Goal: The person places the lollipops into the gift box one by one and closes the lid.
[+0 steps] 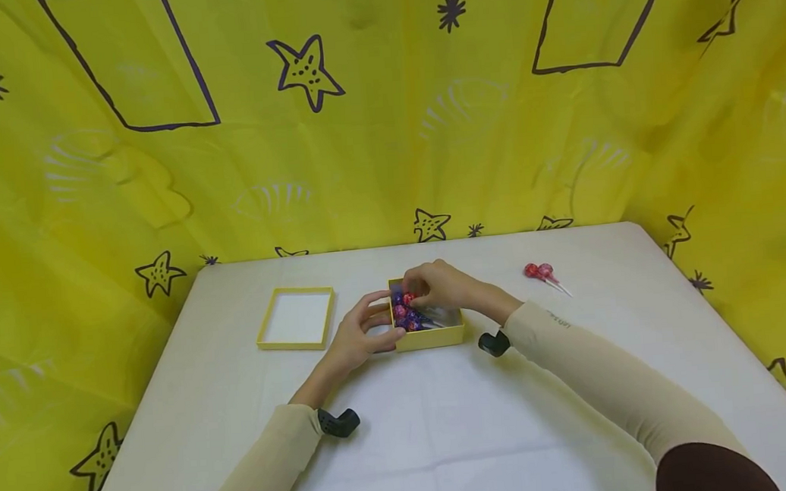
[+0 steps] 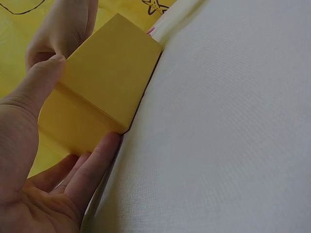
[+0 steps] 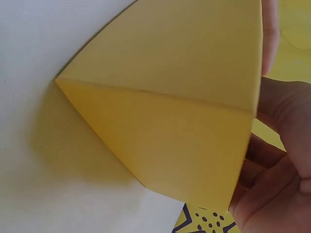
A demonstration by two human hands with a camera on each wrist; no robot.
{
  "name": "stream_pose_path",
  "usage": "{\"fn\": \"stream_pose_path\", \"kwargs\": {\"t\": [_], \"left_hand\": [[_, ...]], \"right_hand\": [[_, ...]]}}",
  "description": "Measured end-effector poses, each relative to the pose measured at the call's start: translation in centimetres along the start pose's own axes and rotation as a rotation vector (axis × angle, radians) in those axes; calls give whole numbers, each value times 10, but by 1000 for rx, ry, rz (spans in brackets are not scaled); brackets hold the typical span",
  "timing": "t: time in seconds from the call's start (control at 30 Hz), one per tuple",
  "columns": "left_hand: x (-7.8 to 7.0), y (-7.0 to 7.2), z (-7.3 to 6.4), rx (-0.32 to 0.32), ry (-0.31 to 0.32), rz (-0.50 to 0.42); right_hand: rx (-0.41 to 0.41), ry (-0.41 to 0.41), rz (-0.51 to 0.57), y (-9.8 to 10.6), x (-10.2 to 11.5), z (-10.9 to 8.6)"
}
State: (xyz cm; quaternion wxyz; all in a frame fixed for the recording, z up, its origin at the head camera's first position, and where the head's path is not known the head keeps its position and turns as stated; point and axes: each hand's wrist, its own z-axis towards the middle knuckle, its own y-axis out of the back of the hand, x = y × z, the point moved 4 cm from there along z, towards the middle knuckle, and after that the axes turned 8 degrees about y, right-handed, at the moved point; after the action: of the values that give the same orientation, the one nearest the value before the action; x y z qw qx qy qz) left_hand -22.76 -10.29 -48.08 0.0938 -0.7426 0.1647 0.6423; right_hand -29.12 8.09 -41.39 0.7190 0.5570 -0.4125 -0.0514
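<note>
A small yellow box [image 1: 430, 339] with several purple and red lollipops [image 1: 412, 320] in it stands between the hands in the head view. My left hand [image 1: 365, 335] holds its left end, the thumb at the front rim and the fingers along the left wall. From the right, my right hand [image 1: 443, 284] reaches over the box, its curled fingers at a red lollipop [image 1: 408, 298] inside. In the right wrist view the box wall [image 3: 189, 141] partly hides the right hand [image 3: 282, 170]. The left wrist view shows the left thumb and fingers spanning the box corner [image 2: 97, 97].
A shallow yellow lid [image 1: 295, 318] with a white inside lies on the table to the left. To the right of the box are two red and pink lollipops [image 1: 542, 271] with white sticks. A yellow patterned curtain [image 1: 372, 148] surrounds the white table [image 1: 406, 427].
</note>
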Motion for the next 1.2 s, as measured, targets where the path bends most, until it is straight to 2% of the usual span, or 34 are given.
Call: {"fn": "stream_pose_path", "kwargs": {"t": [0.33, 0.87, 1.2], "left_hand": [[0, 0, 0, -11, -6, 17], [-2, -1, -1, -5, -2, 26], [-1, 0, -1, -13, 2, 32]], "right_hand": [[7, 15, -34, -4, 4, 1], [21, -32, -59, -8, 2, 1], [15, -11, -63, -9, 0, 1]]}}
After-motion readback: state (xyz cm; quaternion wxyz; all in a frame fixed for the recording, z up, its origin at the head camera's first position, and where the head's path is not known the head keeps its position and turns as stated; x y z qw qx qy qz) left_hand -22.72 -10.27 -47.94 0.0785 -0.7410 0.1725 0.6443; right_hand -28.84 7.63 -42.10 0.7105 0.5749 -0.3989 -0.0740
